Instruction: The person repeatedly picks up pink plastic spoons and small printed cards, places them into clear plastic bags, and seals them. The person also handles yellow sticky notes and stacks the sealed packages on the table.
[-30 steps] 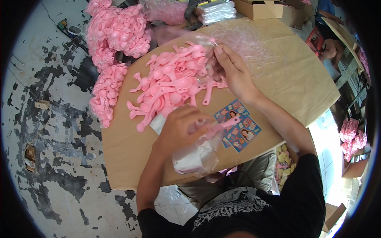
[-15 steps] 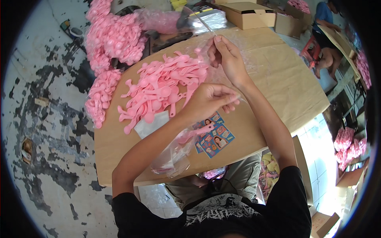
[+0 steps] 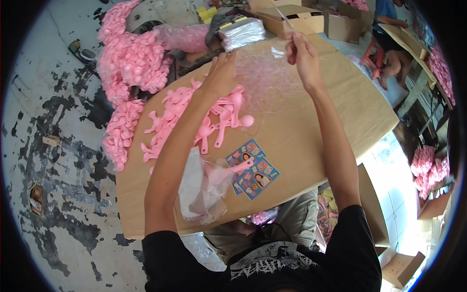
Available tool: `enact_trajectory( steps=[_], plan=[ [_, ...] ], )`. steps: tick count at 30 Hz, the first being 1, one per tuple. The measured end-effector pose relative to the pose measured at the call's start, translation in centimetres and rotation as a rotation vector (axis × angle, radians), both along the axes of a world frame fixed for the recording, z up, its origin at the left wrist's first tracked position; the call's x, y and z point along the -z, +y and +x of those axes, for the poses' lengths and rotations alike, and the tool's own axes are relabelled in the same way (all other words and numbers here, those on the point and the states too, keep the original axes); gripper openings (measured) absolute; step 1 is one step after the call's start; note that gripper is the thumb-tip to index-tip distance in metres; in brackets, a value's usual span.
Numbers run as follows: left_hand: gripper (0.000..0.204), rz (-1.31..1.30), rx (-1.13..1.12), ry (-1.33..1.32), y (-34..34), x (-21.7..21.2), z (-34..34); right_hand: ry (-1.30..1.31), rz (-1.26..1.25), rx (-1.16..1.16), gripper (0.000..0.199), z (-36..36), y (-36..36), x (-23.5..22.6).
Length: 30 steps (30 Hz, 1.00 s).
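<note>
My left hand point(image 3: 221, 74) reaches over the far part of a heap of pink plastic spoons point(image 3: 168, 114), palm down with its fingers stretched out. I see nothing held in it; the underside is hidden. Farther right, my right hand point(image 3: 304, 59) is raised above the table, closed round the lower end of a thin, pale, blade-like strip point(image 3: 282, 15) that points up and away. One pink spoon point(image 3: 241, 166) lies across blue printed cards point(image 3: 254, 170) near me. Beside it are clear plastic bags point(image 3: 202, 197). Crumpled clear plastic scraps point(image 3: 267, 73) lie between my hands.
The table point(image 3: 301, 141) is covered in brown paper. Bags of pink spoons point(image 3: 131, 58) stand at its far left. A stack of clear plastic bags point(image 3: 242, 34) and cardboard boxes point(image 3: 301, 22) stand beyond the far edge. At the far right sits another person point(image 3: 389, 53).
My left hand has moved away from me, from above the cards to the heap's far part. My right hand has shifted right with the strip. Some spoons now lie farther right.
</note>
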State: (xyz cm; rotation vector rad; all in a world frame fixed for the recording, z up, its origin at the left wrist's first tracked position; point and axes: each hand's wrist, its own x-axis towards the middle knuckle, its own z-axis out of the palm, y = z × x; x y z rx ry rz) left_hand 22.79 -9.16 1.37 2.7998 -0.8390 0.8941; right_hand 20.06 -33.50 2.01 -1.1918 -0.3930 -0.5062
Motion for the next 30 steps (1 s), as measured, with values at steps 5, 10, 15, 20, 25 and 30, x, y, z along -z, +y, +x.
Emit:
enact_trajectory(
  steps=[5, 10, 15, 20, 25, 30],
  plan=[
    [0.045, -0.113, 0.162, 0.124, 0.7, -4.0, -5.0, 0.013, -0.168, 0.043, 0.028, -0.8, 0.6, -0.2],
    [0.045, -1.089, 0.269, 1.033, 1.9, -2.5, -14.6, 0.003, -0.374, -0.281, 0.022, -5.2, 5.6, -0.3],
    [0.045, -1.428, 0.338, 1.133, 5.1, -1.0, -20.1, -0.054, -0.680, -0.669, 0.021, -10.2, 10.0, 0.9],
    [0.043, -1.542, 0.334, 0.915, 8.8, -1.0, -20.4, -0.230, -1.196, -0.755, 0.023, -9.7, 8.1, 1.5],
    [0.041, -1.626, 0.249, 1.018, 11.6, 2.8, -20.6, -0.543, -1.374, -0.681, 0.039, -8.7, 7.8, 4.3],
    [0.038, -1.727, 0.309, 0.958, 11.6, 2.0, -20.8, 0.057, -1.523, -0.841, 0.043, -9.0, 8.3, 2.0]
  ],
)
